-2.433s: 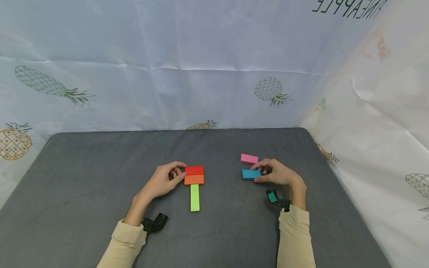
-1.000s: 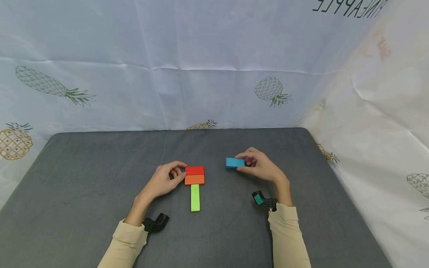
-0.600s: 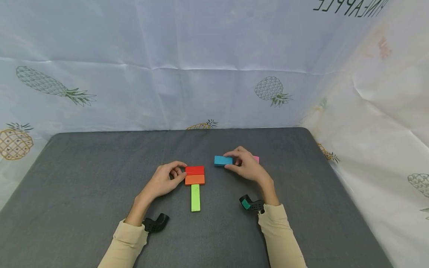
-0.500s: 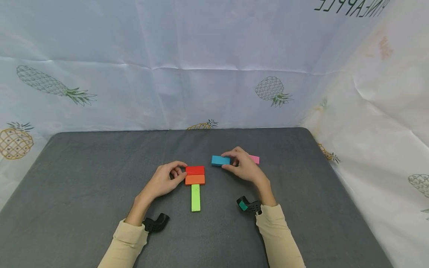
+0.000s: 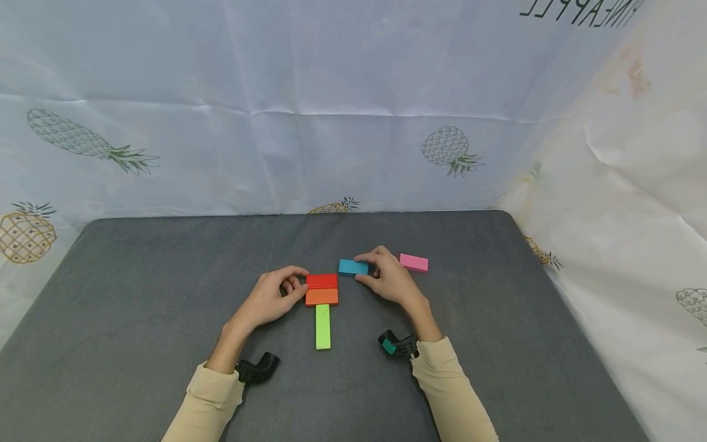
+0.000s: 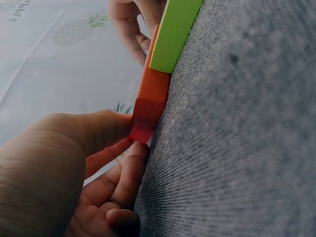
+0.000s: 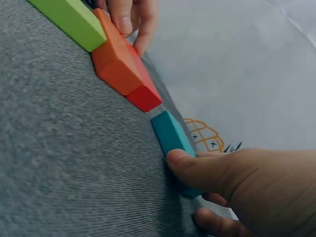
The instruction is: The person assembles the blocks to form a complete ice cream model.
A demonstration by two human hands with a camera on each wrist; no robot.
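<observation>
Between thumb and fingers my right hand (image 5: 389, 279) pinches the right end of a blue block (image 5: 351, 267), which lies just beyond and to the right of a red block (image 5: 322, 280). A narrow gap parts blue from red in the right wrist view. The thumb and index finger of my left hand (image 5: 274, 296) hold the left end of the red block. An orange block (image 5: 322, 297) sits flush against the red one's near side. From the orange block's middle, a lime-green block (image 5: 323, 327) runs toward me, forming a T shape.
A pink block (image 5: 413, 263) lies on the grey table (image 5: 166, 276) to the right of my right hand. Behind the table hangs a pale cloth (image 5: 342, 73) printed with pineapples. Each wrist wears a black camera mount (image 5: 257, 368).
My right hand has carried the blue block leftward from beside the pink block to near the red one, uncovering the pink block again. My left hand and the other blocks have stayed put.
</observation>
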